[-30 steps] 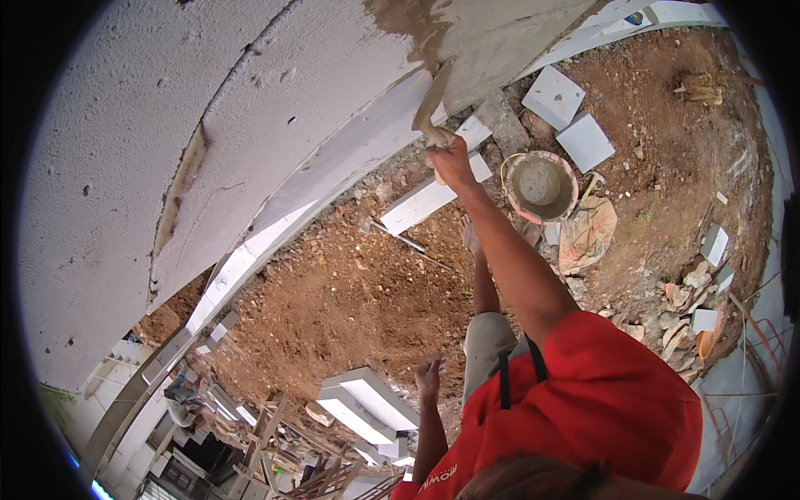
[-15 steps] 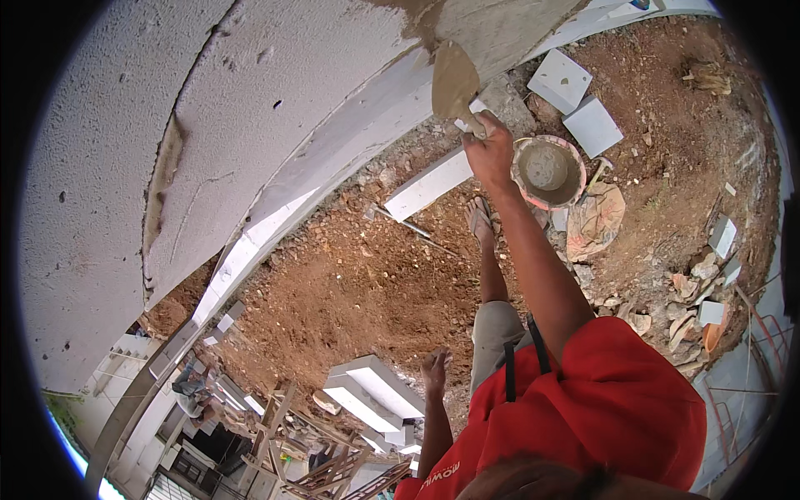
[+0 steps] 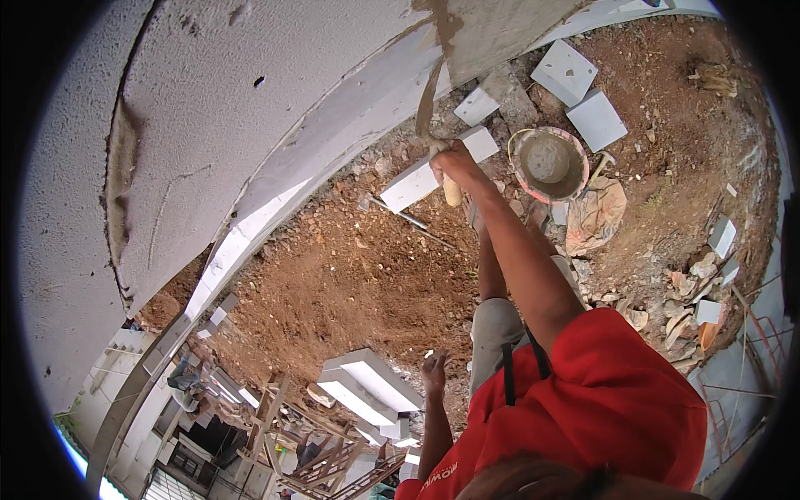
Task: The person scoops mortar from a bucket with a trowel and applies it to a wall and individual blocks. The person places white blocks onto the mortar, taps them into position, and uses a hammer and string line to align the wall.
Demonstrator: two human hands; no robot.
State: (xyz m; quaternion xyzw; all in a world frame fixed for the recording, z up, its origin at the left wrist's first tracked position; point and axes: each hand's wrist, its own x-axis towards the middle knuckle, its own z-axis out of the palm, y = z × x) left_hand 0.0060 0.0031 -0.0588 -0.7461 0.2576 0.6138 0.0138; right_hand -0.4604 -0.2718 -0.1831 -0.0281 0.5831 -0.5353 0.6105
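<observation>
My right hand (image 3: 458,169) is closed round the wooden handle of a trowel (image 3: 427,104). The mortar-coated blade appears nearly edge-on, its tip close to the lower part of the wall (image 3: 333,92). A damp patch of grey mortar (image 3: 446,29) marks the wall just beyond that tip. To the right of my hand stands a round bucket (image 3: 575,179) with wet mortar (image 3: 546,157) inside. My left hand (image 3: 434,375) hangs low over the soil, fingers loosely bent and apart, with pale smears at the tips.
White blocks (image 3: 596,121) lie beyond the bucket, and a long one (image 3: 417,183) sits below the wall. A hammer (image 3: 602,165) and a crumpled sack (image 3: 596,217) are beside the bucket. A metal rod (image 3: 421,225) rests on the soil. Stacked blocks (image 3: 367,383) and wooden frames (image 3: 271,425) stand lower left.
My right hand has come left and down from the wall, turning the trowel from broad face to edge. My left hand stays about where it was. The view has shifted slightly.
</observation>
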